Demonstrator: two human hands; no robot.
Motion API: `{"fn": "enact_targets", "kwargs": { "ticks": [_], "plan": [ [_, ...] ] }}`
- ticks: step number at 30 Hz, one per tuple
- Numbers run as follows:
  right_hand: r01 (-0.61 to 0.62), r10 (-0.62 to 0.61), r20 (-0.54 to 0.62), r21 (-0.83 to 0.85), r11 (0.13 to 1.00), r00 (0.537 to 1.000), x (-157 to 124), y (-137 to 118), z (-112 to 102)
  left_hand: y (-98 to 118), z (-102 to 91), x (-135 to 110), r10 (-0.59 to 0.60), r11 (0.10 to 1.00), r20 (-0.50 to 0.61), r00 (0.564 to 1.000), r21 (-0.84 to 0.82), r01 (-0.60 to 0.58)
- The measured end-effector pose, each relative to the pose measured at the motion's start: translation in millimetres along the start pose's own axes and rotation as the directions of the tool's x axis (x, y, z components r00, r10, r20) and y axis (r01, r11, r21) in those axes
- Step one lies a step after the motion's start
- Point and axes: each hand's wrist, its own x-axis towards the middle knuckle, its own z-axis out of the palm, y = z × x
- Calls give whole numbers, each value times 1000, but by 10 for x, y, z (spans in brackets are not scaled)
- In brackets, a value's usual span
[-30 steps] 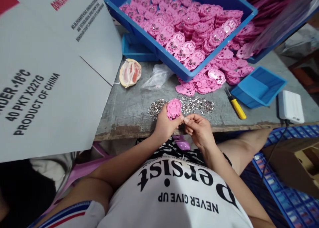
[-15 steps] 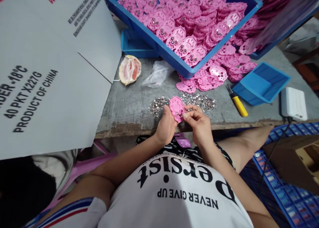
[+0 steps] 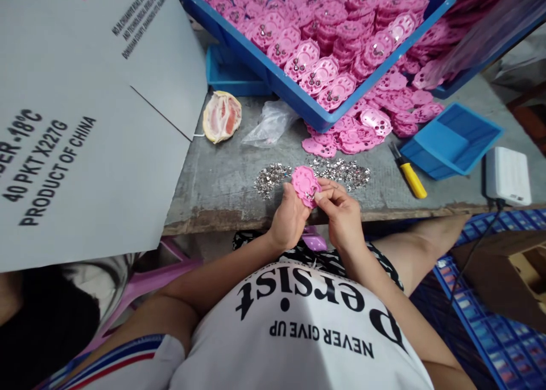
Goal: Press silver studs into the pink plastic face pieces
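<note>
My left hand (image 3: 289, 219) grips a pink paw-shaped plastic piece (image 3: 304, 183) just above the table's front edge. My right hand (image 3: 341, 215) is closed in a pinch, thumb and forefinger pressed against the piece's right side; what they pinch is too small to make out. Behind the hands a strip of small shiny metal bits (image 3: 273, 178) lies scattered on the grey table (image 3: 222, 174). Loose pink pieces (image 3: 345, 140) are heaped beyond that, in front of a big blue bin (image 3: 273, 77) packed with stacked pink pieces.
A large grey cardboard flap (image 3: 85, 123) covers the left. A peeled pomelo piece (image 3: 222, 116) and a clear plastic bag (image 3: 273, 125) lie behind the metal bits. A yellow-handled tool (image 3: 409, 174), a small blue tray (image 3: 452, 140) and a white box (image 3: 507, 177) sit to the right.
My right hand has moved up from beside the pink piece and pinched onto its right side. My left hand has tilted the piece slightly.
</note>
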Motion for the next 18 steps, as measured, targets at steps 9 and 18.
{"fn": "enact_targets", "kwargs": {
  "ticks": [9,18],
  "plan": [
    [73,-77,-50,-77,994,996,-14,26,57,-18,19,11,6,1000,17,1000,-30,-5],
    [70,-63,-243,20,997,968,78,131,-243,80,-30,58,-61,995,26,998,-73,63]
  ]
}}
